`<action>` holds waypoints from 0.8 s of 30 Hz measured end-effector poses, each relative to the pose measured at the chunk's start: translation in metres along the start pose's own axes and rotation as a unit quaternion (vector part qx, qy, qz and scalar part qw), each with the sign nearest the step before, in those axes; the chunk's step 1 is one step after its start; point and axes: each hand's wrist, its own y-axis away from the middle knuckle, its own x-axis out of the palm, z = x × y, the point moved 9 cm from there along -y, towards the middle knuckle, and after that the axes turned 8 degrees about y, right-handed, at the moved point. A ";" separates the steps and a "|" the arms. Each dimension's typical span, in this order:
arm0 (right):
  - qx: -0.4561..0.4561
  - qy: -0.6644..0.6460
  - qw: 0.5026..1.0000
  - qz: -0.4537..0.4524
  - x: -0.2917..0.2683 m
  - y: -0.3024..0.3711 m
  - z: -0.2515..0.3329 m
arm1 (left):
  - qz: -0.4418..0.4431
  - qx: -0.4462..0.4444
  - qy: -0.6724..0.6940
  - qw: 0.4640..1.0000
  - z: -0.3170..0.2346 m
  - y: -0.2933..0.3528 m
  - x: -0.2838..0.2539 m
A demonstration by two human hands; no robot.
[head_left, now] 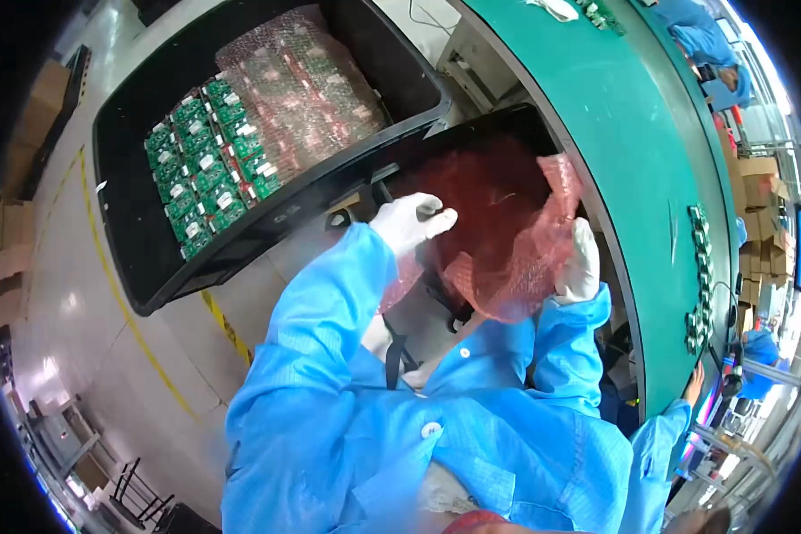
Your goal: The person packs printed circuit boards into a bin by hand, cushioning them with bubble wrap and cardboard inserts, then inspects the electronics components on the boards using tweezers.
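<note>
My left hand (414, 222), in a white glove, is raised over the near side of a black bin. Its thumb and fingers are curled with a small gap between them, and I see nothing held there. Pink bubble wrap (516, 285) hangs in a loose, crumpled sheet between my hands, part of it below the left one. My right hand (580, 262), also gloved in white, grips the sheet's right edge beside the green bench. Behind the wrap, more red-pink film (481, 191) lies in the dark bin; its depth is hard to make out.
A large black bin (267, 218) at the left holds rows of green circuit boards (206, 169), partly covered by bubble wrap (307, 98). The green workbench (623, 169) curves along my right, with a row of small boards (699, 276). Another person's hand (694, 384) rests at its near edge.
</note>
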 end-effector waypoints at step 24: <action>-0.374 0.524 0.765 -0.007 0.183 -0.039 0.332 | -0.124 0.178 0.159 0.963 -0.026 0.186 -0.200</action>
